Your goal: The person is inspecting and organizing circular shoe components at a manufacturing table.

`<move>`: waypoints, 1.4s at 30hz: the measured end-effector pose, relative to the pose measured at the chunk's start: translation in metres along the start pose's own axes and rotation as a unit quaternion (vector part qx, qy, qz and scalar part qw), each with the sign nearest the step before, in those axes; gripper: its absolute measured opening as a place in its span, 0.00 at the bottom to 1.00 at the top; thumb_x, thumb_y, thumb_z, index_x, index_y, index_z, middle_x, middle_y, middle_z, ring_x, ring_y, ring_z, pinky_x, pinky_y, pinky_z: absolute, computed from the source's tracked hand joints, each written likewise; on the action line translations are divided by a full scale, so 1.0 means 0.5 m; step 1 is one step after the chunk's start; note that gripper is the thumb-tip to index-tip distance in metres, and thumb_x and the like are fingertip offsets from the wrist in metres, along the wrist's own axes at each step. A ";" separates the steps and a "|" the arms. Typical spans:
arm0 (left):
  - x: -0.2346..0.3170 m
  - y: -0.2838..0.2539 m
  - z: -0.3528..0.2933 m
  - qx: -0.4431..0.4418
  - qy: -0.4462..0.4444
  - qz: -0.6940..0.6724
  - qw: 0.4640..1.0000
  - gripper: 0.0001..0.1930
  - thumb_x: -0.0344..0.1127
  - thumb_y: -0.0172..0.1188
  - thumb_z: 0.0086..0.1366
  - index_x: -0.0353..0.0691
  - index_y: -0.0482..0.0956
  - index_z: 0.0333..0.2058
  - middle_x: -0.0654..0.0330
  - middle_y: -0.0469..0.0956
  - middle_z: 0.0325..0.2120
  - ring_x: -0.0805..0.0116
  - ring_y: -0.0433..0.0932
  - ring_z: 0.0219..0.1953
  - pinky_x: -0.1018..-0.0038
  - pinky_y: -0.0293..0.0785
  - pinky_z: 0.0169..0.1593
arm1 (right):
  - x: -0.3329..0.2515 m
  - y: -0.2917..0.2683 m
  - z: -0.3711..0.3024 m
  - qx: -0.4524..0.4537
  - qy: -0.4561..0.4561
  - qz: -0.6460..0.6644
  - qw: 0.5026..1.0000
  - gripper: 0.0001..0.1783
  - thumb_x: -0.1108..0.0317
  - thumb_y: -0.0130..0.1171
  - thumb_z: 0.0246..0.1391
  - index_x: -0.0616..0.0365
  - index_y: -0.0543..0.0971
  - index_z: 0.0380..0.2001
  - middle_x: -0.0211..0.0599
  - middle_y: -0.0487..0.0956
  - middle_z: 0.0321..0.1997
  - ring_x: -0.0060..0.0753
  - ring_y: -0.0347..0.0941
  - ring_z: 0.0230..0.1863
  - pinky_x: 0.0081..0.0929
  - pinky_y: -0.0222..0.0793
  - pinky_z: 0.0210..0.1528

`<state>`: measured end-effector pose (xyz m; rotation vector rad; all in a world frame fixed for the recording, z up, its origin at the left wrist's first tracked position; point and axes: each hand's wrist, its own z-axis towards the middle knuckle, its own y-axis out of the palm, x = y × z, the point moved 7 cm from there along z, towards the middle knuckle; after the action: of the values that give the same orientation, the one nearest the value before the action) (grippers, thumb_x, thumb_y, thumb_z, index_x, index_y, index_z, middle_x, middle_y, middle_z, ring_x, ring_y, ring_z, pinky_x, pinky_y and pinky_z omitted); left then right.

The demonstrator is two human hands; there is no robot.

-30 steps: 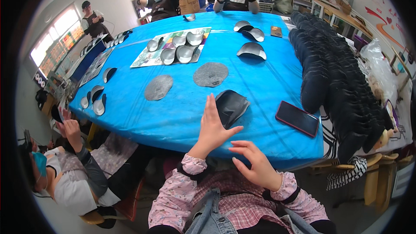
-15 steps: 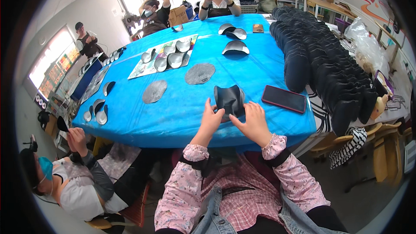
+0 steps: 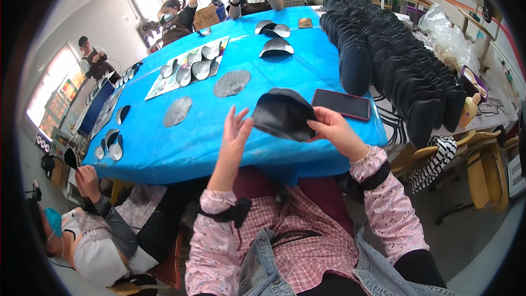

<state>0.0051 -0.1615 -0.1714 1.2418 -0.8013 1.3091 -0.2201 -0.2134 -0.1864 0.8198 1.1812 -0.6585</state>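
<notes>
My right hand [image 3: 337, 130] pinches the right edge of a black, shiny, curved piece [image 3: 285, 115] between thumb and fingers, holding it above the near part of the blue-covered table [image 3: 181, 156]. Beside its left edge is my left hand [image 3: 234, 134], upright with the fingers apart; I cannot tell whether the thumb touches the piece. Two flat grey oval pads [image 3: 232, 83] lie on the cover beyond my left hand. A dark phone with a red edge [image 3: 341, 104] lies just past my right hand.
Rows of stacked black insole-shaped pieces [image 3: 394, 66] fill the table's right side. Several silver-grey curved pieces rest on a printed sheet [image 3: 159, 89], others farther back [image 3: 276, 47] and at the left [image 3: 115, 147]. A person [image 3: 90, 230] sits close at my left; others are across the table. Chairs [image 3: 485, 186] stand at right.
The black piece has been lifted and turned, its smooth side now showing. My left hand has come off it to the left, while my right hand grips its edge. The view has shifted slightly.
</notes>
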 end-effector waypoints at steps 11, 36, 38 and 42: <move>-0.068 0.060 0.107 -0.212 0.028 0.338 0.916 0.59 0.47 0.74 0.46 0.32 0.40 0.65 0.45 0.63 0.57 0.56 0.63 0.60 0.63 0.57 0.63 | 0.044 -0.076 0.061 -0.050 -0.045 -0.218 0.974 0.18 0.75 0.59 0.52 0.68 0.71 0.47 0.34 0.77 0.42 0.23 0.73 0.44 0.20 0.68 0.45; -0.044 0.135 0.081 -0.084 0.226 0.479 0.844 0.66 0.42 0.78 0.34 0.38 0.38 0.66 0.54 0.71 0.37 0.55 0.72 0.39 0.63 0.68 0.44 | 0.031 -0.038 0.060 -0.023 -0.046 -0.403 0.914 0.29 0.65 0.70 0.41 0.62 0.71 0.46 0.42 0.72 0.42 0.35 0.70 0.46 0.28 0.65 0.50; -0.045 0.133 0.080 -0.073 0.221 0.467 0.853 0.65 0.41 0.77 0.35 0.38 0.39 0.66 0.53 0.71 0.36 0.54 0.73 0.37 0.64 0.69 0.41 | 0.032 -0.039 0.058 -0.022 -0.044 -0.399 0.915 0.28 0.65 0.70 0.42 0.62 0.70 0.45 0.42 0.72 0.42 0.35 0.70 0.46 0.28 0.65 0.50; -0.048 0.132 0.083 -0.066 0.216 0.473 0.851 0.65 0.40 0.77 0.35 0.38 0.39 0.66 0.51 0.70 0.37 0.53 0.73 0.37 0.63 0.70 0.41 | 0.026 -0.036 0.061 -0.024 -0.056 -0.412 0.909 0.29 0.61 0.71 0.39 0.63 0.72 0.43 0.45 0.73 0.41 0.41 0.69 0.46 0.31 0.65 0.49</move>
<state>-0.0538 -0.2181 -0.1714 0.3432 -1.1964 2.1681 -0.2150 -0.2490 -0.1975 0.1964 1.4226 -1.3369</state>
